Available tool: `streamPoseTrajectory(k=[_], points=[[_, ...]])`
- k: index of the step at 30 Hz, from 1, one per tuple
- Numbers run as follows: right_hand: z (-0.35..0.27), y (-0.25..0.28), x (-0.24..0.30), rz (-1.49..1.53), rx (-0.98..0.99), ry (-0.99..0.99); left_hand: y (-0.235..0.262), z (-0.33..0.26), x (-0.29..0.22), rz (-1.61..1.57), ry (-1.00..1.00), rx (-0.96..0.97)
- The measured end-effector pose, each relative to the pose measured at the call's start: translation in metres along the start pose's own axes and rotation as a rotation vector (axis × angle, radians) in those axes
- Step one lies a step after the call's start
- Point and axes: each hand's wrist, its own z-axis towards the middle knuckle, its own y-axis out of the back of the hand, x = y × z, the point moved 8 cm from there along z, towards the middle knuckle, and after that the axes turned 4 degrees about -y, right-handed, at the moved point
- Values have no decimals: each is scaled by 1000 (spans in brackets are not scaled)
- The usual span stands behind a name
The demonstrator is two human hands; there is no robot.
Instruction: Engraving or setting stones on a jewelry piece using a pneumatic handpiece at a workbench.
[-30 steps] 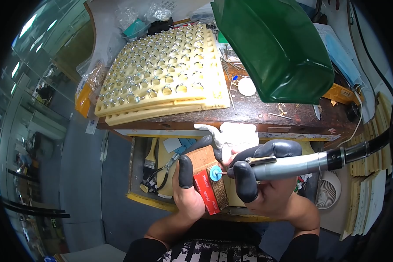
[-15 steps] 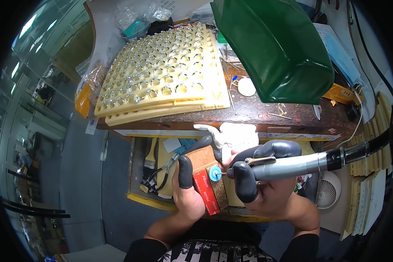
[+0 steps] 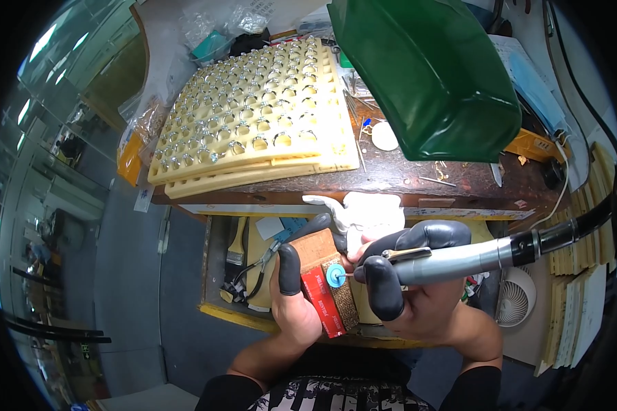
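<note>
My left hand, with black finger cots on the thumb and a finger, grips a brown block with a red label and a rough, speckled face. My right hand, also in black finger cots, is closed around a silver rotary handpiece. A thin shank at the handpiece's tip carries a small blue polishing wheel. That wheel sits against the block's speckled side, near its upper part. Behind both hands, a white cloth hangs over the bench edge, partly hidden by my right hand.
Yellow trays hold many rings at the bench's left. A green lamp shade overhangs the right. Below, an open drawer contains pliers and a brush. A small fan stands right, near stacked boards.
The blue wheel has shifted very slightly down along the block's speckled face. Both hands keep their grips and stay almost in place.
</note>
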Motion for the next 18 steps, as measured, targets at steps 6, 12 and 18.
streamPoseTrajectory(k=[6, 12, 18], points=[[3, -1, -5, 30, -12, -34, -1, 1, -1, -2, -7, -3], [5, 1, -4, 56, -70, -28, 1, 0, -1, 28, -5, -118], [6, 1, -3, 14, -59, -18, 2, 1, -1, 7, -28, 0]])
